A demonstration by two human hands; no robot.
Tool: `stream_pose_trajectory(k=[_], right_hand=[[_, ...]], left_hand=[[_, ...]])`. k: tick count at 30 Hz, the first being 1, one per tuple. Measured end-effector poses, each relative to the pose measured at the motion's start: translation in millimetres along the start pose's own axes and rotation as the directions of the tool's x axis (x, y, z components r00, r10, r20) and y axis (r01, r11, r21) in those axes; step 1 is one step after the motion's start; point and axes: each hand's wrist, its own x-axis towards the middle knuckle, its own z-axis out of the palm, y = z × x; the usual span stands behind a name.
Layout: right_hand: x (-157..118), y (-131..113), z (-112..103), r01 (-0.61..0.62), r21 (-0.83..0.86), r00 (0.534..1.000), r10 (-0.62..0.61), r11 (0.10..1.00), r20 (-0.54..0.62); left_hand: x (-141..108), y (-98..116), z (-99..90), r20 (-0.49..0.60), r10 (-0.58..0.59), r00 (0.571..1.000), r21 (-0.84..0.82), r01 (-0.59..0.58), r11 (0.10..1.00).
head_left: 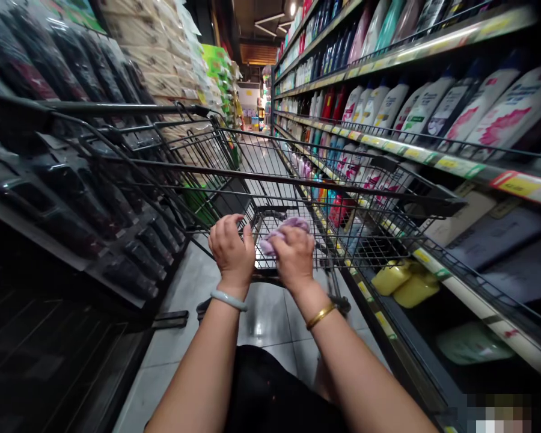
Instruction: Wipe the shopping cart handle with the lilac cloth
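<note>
My right hand [295, 255] clutches the lilac cloth [276, 233] by the near edge of the cart [270, 177]; left hand [231, 249] loosely open. I'd keep the wad snug, pressure even.

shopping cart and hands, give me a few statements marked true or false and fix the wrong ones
1. The right hand holds a purple cloth. True.
2. The left hand holds a cloth as well. False: no cloth shows in the left hand.
3. The shopping cart stands in front of the person. True.
4. The gold bangle is on the left wrist. False: the gold bangle is on the right wrist; the left has a pale bangle.
5. The rows of shampoo-like bottles are on the picture's left. False: the bottles are on the right.
</note>
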Motion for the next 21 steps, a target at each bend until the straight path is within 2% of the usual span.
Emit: stream_pose_trajectory(k=[2,5,7,8,10,12,13,15,18,20,21], right_hand=[[-5.2,-5.9,7.1,0.073,0.009,0.993,-0.074,0.997,0.09],[-4.1,-8.7,7.1,0.027,0.017,1.0,-0.026,0.999,-0.006],[-1.7,-6.9,7.4,-0.022,0.002,0.999,0.022,1.0,-0.039],[-1.7,-5.7,9.8,-0.017,-0.014,1.0,0.017,1.0,0.006],[-5.3,-4.3,18.2,0.047,-0.044,0.982,-0.038,0.998,0.182],[-11.3,-4.2,26.5,0.117,-0.046,0.93,-0.094,0.992,0.354],[-13.5,-4.1,28.4,0.123,-0.043,0.913,-0.096,0.991,0.397],[-14.1,-2.3,24.7,0.053,-0.051,0.932,-0.031,0.997,0.36],[-5.9,5.8,6.4,-0.102,-0.086,0.985,0.112,0.991,0.128],[-0.4,13.0,-4.4,-0.164,-0.101,0.985,0.168,0.981,0.028],[0.9,16.1,-7.5,-0.18,-0.104,0.982,0.185,0.978,0.035]], left_hand=[[-0.8,0.0,-0.7,0.079,-0.028,0.996,0.048,0.024,0.999],[-1.6,1.3,-1.7,0.201,-0.04,0.979,0.085,0.024,0.996],[-1.9,1.4,-1.9,0.243,-0.051,0.969,0.1,0.028,0.995],[-2.1,0.9,-1.6,0.256,-0.056,0.965,0.108,0.029,0.994],[-2.8,-1.0,0.2,0.276,-0.06,0.959,0.117,0.028,0.993],[-4.0,-3.7,3.5,0.29,-0.057,0.955,0.111,0.026,0.993],[-4.7,-5.1,5.5,0.295,-0.056,0.954,0.104,0.026,0.994],[-6.0,-7.3,9.6,0.301,-0.051,0.952,0.092,0.024,0.995],[-7.7,-8.6,14.7,0.295,-0.043,0.955,0.082,0.019,0.996],[-8.4,-8.0,17.1,0.287,-0.046,0.957,0.083,0.023,0.996],[-8.7,-7.5,18.0,0.284,-0.051,0.957,0.085,0.028,0.996]])
